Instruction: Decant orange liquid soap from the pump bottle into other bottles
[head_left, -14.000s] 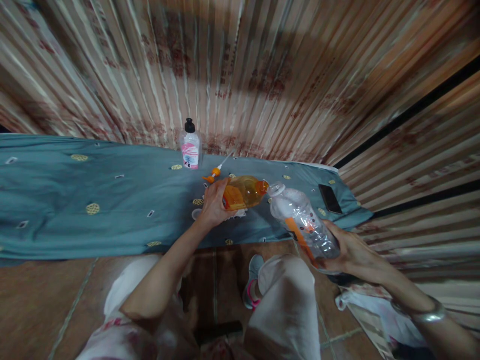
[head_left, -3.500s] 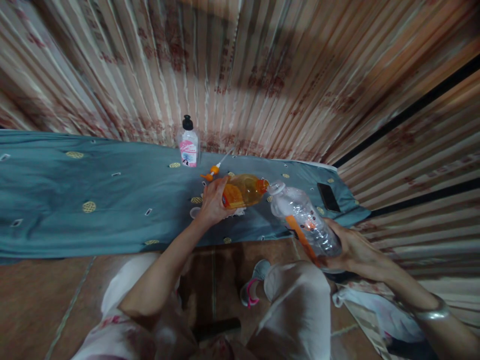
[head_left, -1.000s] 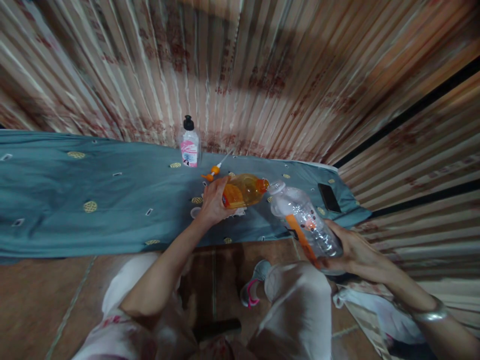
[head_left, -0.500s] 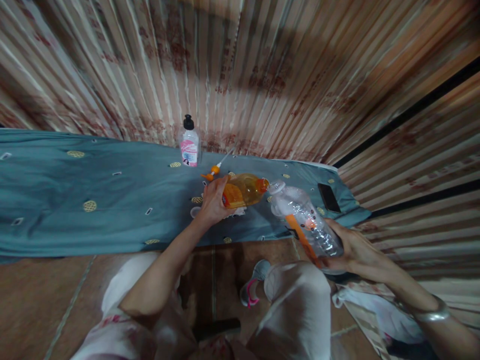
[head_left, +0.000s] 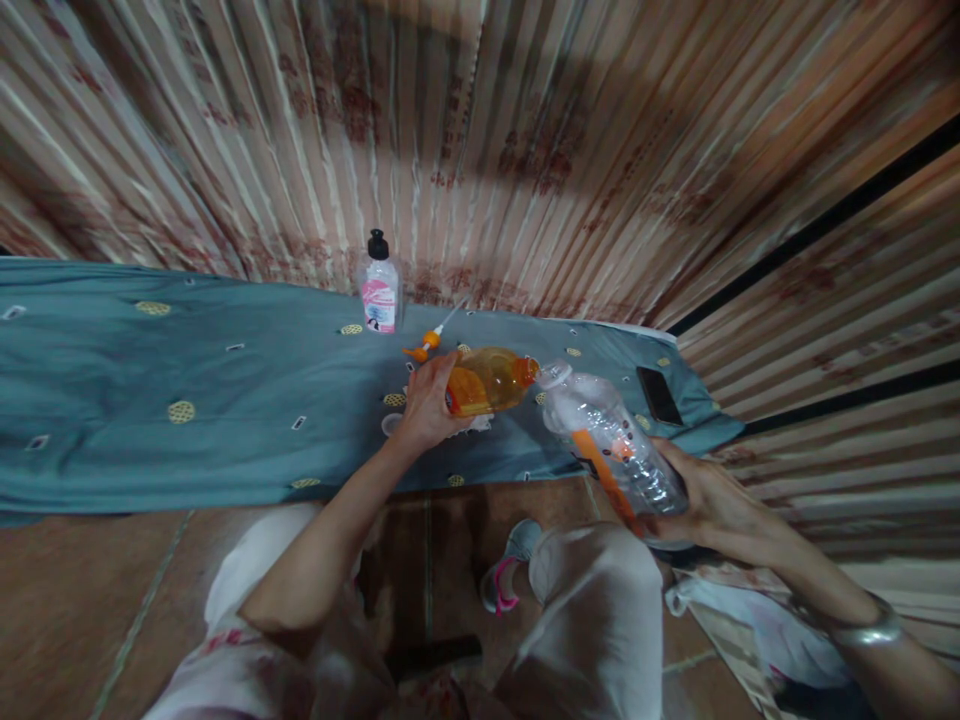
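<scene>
Since the earliest frame the person's right knee [head_left: 600, 590], in white trousers, has swung outward to the right, while both hands and their bottles have kept nearly the same pose. The left hand [head_left: 429, 408] is curled around the base end of an amber bottle [head_left: 484, 383], held on its side above the teal cloth [head_left: 112, 380] with its neck to the right. The right hand [head_left: 694, 500] is wrapped around the lower end of a clear bottle [head_left: 619, 450] with an orange label, slanted so that its open mouth meets the amber one's (whether the two rims touch, one cannot tell). Just beyond the left hand an orange pump head [head_left: 429, 342] lies on the cloth, its thin tube pointing away. Farther back a black-capped bottle [head_left: 379, 300] with a pink label stands upright near the curtain [head_left: 420, 150]. A dark phone [head_left: 660, 396] lies near the cloth's right end.
</scene>
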